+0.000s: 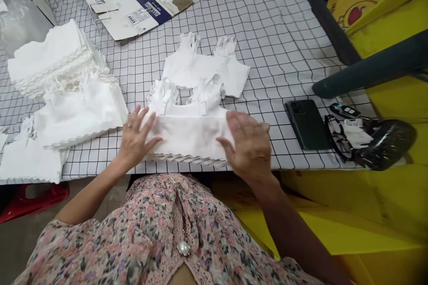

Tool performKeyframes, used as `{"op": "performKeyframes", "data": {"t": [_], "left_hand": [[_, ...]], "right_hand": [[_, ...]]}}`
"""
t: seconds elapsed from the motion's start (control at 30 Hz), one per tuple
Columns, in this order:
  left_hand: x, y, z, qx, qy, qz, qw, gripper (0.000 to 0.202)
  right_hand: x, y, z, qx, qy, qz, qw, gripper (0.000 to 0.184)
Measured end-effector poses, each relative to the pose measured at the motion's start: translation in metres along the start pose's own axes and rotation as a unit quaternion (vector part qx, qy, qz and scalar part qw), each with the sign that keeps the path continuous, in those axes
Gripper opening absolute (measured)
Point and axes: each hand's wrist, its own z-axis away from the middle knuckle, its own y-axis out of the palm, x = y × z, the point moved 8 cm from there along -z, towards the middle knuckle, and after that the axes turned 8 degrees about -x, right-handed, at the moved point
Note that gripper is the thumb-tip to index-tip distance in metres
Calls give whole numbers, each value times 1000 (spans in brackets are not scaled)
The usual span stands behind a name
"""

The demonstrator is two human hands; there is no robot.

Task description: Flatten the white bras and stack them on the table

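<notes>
A stack of white strapped tops [192, 135], which look like camisoles or bras, lies near the table's front edge. Their straps bunch at the far side, and layered wavy hems show at the near side. My left hand [135, 138] rests at the stack's left end with fingers spread. At the right end is my right hand [249, 142], slightly blurred, thumb apart from the fingers and palm toward the fabric. Neither hand grips anything. Just beyond lies another small pile of white tops [210, 71], partly covered by the front stack's straps.
Several piles of white garments [80, 106] fill the left side. A flattened cardboard box [133, 2] lies at the back. On the right are a phone [307, 124], glasses [339, 138], a key fob [345, 110] and a black bundle [388, 144]. A dark pole [374, 64] slants over the table's right edge.
</notes>
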Motion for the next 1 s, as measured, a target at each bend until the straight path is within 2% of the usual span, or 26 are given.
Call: {"op": "performKeyframes", "data": {"t": [0.1, 0.17, 0.2, 0.3, 0.37, 0.4, 0.47, 0.53, 0.63, 0.7, 0.8, 0.93, 1.0], "left_hand": [[-9, 29, 3, 81, 27, -3, 996, 88], [-6, 32, 2, 99, 13, -1, 995, 89], [-2, 28, -2, 96, 1, 5, 995, 84], [11, 5, -34, 35, -44, 60, 997, 57], [22, -7, -74, -19, -68, 110, 991, 44], [26, -8, -98, -34, -80, 133, 987, 39], [35, 4, -148, -36, -113, 168, 979, 31], [43, 27, -194, -19, -158, 187, 969, 21], [52, 61, -241, 1, -214, 189, 958, 14], [56, 77, -258, 11, -233, 183, 955, 13], [63, 93, -270, 20, -245, 173, 954, 16], [73, 104, -276, 31, -254, 159, 953, 18], [74, 108, -279, 37, -250, 148, 956, 20]], "right_hand": [[19, 29, 10, 74, -62, -1, 995, 77], [15, 32, 10, 79, -70, -35, 994, 75], [7, 28, 5, 62, -63, -58, 994, 71], [-40, 5, -31, -52, 8, -115, 992, 53], [-80, -4, -69, -114, 73, -118, 984, 40], [-98, -2, -91, -122, 100, -111, 981, 34], [-127, 11, -135, -107, 157, -78, 979, 20], [-146, 30, -171, -79, 222, -41, 971, 14], [-149, 52, -204, -53, 260, -20, 964, 14], [-144, 61, -215, -55, 246, -22, 967, 13], [-145, 63, -218, -76, 221, -28, 972, 16], [-168, 50, -216, -143, 235, -48, 960, 13], [-178, 47, -215, -155, 251, -53, 954, 10]]}}
